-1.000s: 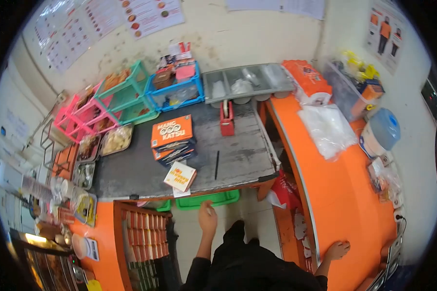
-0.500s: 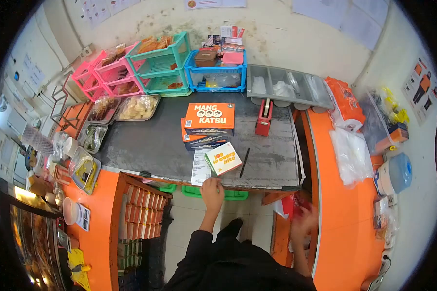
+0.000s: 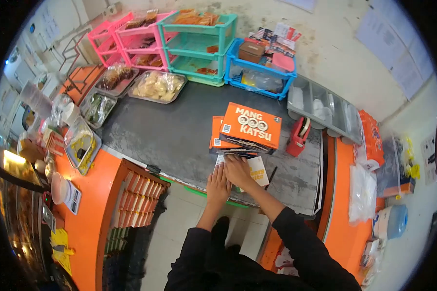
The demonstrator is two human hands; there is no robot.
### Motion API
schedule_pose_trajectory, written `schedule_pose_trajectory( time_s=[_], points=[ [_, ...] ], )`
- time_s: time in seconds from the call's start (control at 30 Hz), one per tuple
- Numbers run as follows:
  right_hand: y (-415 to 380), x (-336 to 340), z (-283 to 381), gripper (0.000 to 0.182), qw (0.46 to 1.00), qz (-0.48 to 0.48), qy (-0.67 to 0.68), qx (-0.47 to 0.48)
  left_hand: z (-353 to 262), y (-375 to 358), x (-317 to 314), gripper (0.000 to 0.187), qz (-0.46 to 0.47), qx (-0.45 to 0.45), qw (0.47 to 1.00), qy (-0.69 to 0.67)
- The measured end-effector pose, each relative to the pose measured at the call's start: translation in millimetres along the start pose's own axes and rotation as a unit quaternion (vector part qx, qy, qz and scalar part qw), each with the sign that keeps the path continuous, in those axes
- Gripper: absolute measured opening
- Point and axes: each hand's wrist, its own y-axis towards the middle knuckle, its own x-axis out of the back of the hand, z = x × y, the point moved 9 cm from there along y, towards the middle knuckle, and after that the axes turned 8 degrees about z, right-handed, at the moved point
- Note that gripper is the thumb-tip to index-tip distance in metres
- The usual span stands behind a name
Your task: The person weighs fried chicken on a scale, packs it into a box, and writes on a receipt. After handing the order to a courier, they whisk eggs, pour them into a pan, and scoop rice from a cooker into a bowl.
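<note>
Two orange boxes, the upper one [image 3: 251, 127] marked "MANG KATSU", are stacked on the dark counter [image 3: 179, 116]. My left hand [image 3: 219, 184] lies at the counter's front edge, fingers stretched over the paper slip [image 3: 220, 159], which is mostly hidden. Close beside it, my right hand [image 3: 239, 172] rests palm down, fingers extended toward the stack's lower edge. Its wrist crosses in front of a small white box [image 3: 259, 170] with yellow lettering. A black pen [image 3: 272, 175] lies to the right of that box. No object shows within either hand.
A red tape dispenser [image 3: 298, 137] stands right of the stack, before a grey divided tray [image 3: 320, 104]. Blue [image 3: 260, 77], green [image 3: 199, 48] and pink baskets [image 3: 143, 43] line the back. Food trays [image 3: 159, 86] are at left; plastic bags [image 3: 362, 194] lie at right.
My right hand has come up from the opening below the right counter to beside my left hand. My left hand now reaches farther over the slip. The camera view has turned and shifted.
</note>
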Motion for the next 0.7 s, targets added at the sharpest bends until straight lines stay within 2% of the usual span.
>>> schedule_pose_trajectory(
  time_s=[0.13,0.4,0.43,0.53,0.57,0.6,0.67,0.7],
  points=[
    [1,1,-3,0.04,0.998,-0.047,0.01,0.027,-3,-5,9,0.053,0.007,0.021,1.0,-0.018],
    [19,1,-25,0.048,0.998,0.005,0.041,0.039,-9,-32,13,0.053,0.033,0.042,0.998,0.02],
    [20,-3,-29,0.049,0.996,0.026,0.077,0.041,-8,-33,14,0.053,0.036,0.047,0.998,0.015],
    [5,32,-29,0.052,0.99,0.012,0.111,0.084,-8,-29,14,0.054,0.042,0.056,0.998,0.003],
    [-2,32,-35,0.072,0.986,0.083,0.131,0.064,-7,-29,13,0.055,0.047,0.059,0.997,0.0],
    [-12,41,-37,0.072,0.986,0.086,0.129,0.062,-9,-26,18,0.055,0.048,0.059,0.997,-0.004],
    [-30,43,-36,0.094,0.988,0.136,0.006,0.067,-7,-20,18,0.055,0.094,0.079,0.992,0.014],
    [-33,44,-39,0.094,0.988,0.137,0.005,0.064,-4,-15,13,0.055,0.096,0.076,0.992,0.012]
  ],
)
